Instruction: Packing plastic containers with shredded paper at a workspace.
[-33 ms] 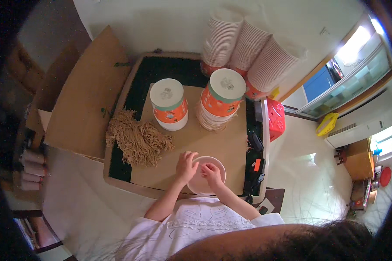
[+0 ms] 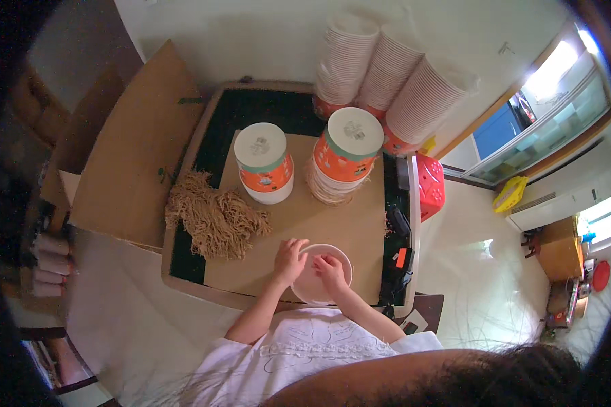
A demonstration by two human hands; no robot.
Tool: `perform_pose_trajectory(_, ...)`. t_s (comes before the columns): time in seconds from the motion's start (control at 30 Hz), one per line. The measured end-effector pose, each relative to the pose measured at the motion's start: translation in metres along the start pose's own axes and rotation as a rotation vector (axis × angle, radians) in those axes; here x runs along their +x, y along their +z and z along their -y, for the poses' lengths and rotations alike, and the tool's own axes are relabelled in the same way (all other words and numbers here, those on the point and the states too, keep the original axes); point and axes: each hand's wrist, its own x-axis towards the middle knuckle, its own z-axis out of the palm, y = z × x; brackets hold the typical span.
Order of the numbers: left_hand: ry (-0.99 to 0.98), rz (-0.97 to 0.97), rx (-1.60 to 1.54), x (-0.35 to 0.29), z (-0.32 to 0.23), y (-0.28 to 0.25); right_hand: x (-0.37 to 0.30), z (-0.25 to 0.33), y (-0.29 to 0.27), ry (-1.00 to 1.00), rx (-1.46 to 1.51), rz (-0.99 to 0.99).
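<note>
A white paper bucket (image 2: pixel 313 294) stands with its open mouth up at the table's near edge, directly in front of me. My left hand (image 2: pixel 290 262) is on its left rim, fingers curled over the edge. Inside the mouth is my right hand (image 2: pixel 330 273), its fingers drawn together; anything they pinch is too small to make out. Left of the bucket lies a tangled heap of brown cords (image 2: pixel 214 214). Beyond stand an upturned orange-and-white bucket stack (image 2: pixel 265 178) and a second upturned stack (image 2: pixel 348 159), with brown cords around its lower part.
Tall stacks of nested white buckets (image 2: pixel 424 102) lean at the back right. A cardboard sheet (image 2: pixel 363 237) covers the dark-green tabletop. Along the right edge lie black items (image 2: pixel 399 222) and an orange tag (image 2: pixel 401 258), with a red basket (image 2: pixel 430 186) beyond. An open cardboard box (image 2: pixel 132 152) is at left.
My right hand has shifted very slightly inside the bucket. Everything else stays in place.
</note>
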Motion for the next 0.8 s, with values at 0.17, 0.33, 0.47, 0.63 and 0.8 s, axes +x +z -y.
perform_pose_trajectory(0.17,-0.161,0.211,-0.096,-0.011,0.015,0.007,0.008,-0.006,0.005,0.011,0.207,-0.004)
perform_pose_trajectory(0.33,-0.216,0.205,-0.114,-0.015,0.009,0.006,0.014,-0.014,0.003,-0.042,0.161,0.043)
perform_pose_trajectory(0.47,-0.223,0.205,-0.2,-0.013,0.012,0.008,0.013,-0.013,0.001,-0.037,0.149,0.051)
perform_pose_trajectory(0.63,-0.277,0.175,-0.374,-0.015,0.027,0.017,0.011,-0.006,0.002,-0.013,0.078,0.049)
perform_pose_trajectory(0.8,-0.268,0.235,-0.487,-0.011,0.033,0.016,0.014,-0.006,0.002,-0.014,0.077,0.037)
